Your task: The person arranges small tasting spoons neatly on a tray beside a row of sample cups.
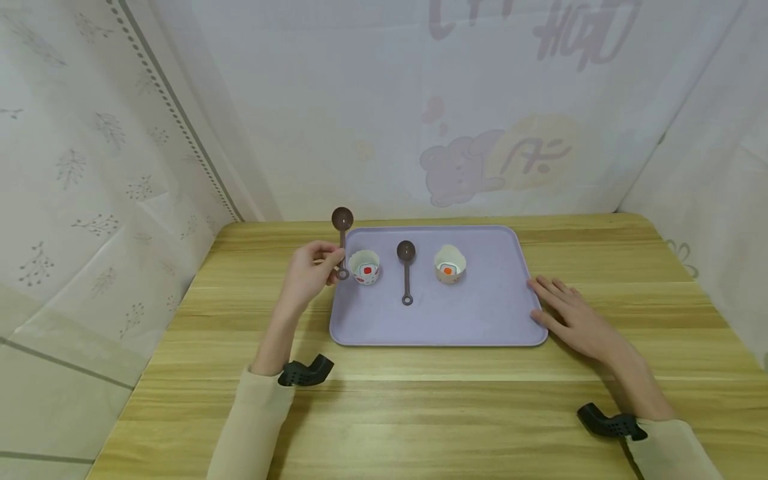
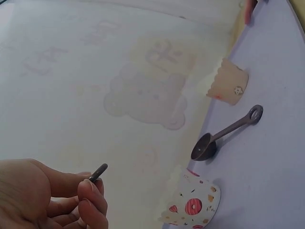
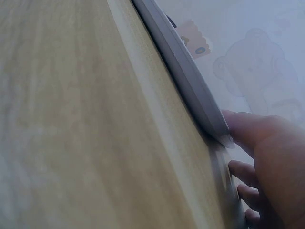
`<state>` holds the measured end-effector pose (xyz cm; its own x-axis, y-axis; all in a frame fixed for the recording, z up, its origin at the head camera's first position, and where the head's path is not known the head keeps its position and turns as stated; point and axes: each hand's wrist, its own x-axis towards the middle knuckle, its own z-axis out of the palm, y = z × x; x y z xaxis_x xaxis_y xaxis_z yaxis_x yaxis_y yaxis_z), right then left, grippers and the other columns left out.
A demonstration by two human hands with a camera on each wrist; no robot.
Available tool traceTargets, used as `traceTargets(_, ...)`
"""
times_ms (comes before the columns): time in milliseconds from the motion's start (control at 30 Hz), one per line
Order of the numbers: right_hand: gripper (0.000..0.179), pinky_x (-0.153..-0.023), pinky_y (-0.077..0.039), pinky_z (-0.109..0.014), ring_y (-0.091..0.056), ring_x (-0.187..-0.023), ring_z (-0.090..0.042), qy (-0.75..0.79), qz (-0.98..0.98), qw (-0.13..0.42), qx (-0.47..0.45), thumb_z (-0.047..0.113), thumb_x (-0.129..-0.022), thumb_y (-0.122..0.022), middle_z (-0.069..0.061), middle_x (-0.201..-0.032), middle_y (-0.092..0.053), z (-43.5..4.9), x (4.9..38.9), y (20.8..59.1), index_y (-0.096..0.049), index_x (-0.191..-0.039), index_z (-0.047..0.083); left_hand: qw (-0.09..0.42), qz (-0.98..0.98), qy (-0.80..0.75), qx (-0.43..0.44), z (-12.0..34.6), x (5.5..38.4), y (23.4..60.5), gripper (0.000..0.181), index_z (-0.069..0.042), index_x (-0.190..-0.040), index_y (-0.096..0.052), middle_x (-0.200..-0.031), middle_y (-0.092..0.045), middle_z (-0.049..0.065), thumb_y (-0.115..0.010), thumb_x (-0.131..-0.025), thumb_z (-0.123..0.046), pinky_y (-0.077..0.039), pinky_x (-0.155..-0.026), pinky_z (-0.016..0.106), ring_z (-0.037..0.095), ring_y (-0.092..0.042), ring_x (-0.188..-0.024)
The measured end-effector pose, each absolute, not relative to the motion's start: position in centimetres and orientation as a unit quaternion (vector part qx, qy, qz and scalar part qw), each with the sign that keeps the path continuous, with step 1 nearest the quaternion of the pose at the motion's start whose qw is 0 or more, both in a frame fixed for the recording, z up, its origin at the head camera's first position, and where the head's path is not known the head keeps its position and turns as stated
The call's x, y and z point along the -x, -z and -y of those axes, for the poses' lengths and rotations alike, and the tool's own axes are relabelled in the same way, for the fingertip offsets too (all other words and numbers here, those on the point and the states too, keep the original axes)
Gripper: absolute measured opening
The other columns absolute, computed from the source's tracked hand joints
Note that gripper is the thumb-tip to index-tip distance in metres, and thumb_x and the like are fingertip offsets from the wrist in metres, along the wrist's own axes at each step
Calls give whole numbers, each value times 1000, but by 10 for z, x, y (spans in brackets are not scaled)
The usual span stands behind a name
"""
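A brown measuring spoon (image 1: 343,220) is pinched by its handle in my left hand (image 1: 309,273), bowl up, at the tray's left edge. In the left wrist view only the handle's end (image 2: 98,172) shows between thumb and fingers. On the lilac tray (image 1: 474,320) lies a second brown measuring spoon (image 1: 407,252), between two paper baking cups. The left cup (image 1: 365,275) has a red patch inside; the right cup (image 1: 450,265) is tan with an orange patch inside. My right hand (image 1: 570,317) touches the tray's right edge, its fingers extended.
The tray lies near the far edge of a wooden table (image 1: 420,413). A printed white curtain (image 1: 336,133) hangs behind the table, with more curtain (image 1: 90,200) along the left side. Black wrist mounts (image 1: 306,371) sit on both forearms.
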<state>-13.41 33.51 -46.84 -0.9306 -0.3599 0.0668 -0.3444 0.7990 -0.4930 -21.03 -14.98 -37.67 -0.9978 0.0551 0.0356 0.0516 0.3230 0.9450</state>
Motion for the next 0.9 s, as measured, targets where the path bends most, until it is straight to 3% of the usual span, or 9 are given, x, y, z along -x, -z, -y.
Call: traceTargets(900,65,-120,-5,-58,-15,-148,-50,257,-949,14,184,34,-104,-57,-24,-161,-26,-334,133,465,-30,-159,12,-2,-797,-600,-61,119,210,371,22,7,-111,-64,-86,-64,12,-65,-100,-12,-49,-53,22,11,-54,-53)
